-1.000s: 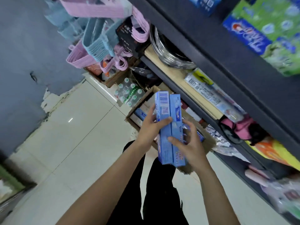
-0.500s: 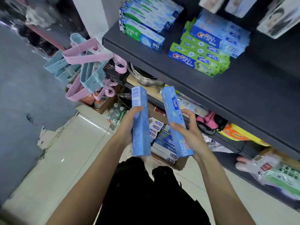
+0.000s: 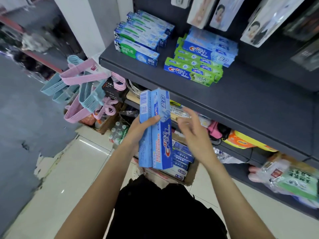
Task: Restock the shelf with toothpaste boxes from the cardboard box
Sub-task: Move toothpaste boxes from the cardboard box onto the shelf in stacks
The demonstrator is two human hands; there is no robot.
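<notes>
My left hand (image 3: 140,127) grips two light-blue Crest toothpaste boxes (image 3: 158,135) side by side, held upright below the dark shelf (image 3: 250,100). My right hand (image 3: 193,133) hovers just right of the boxes with fingers spread, holding nothing. On the floor beneath them lies the cardboard box (image 3: 191,175) with several blue and white toothpaste boxes (image 3: 182,156) inside. On the shelf lie stacks of Darlie boxes (image 3: 138,49) at the left and Crest boxes (image 3: 198,66) beside them.
Pink and blue hangers (image 3: 82,87) hang left of the shelf. Hanging packets (image 3: 224,12) line the back panel above. The lower shelves hold assorted packaged goods (image 3: 241,140). A pack of bottles (image 3: 119,131) stands on the tiled floor (image 3: 69,169).
Half a second ago each hand held one box apart. Now both boxes are together in my left hand, and my right hand has let go and opened.
</notes>
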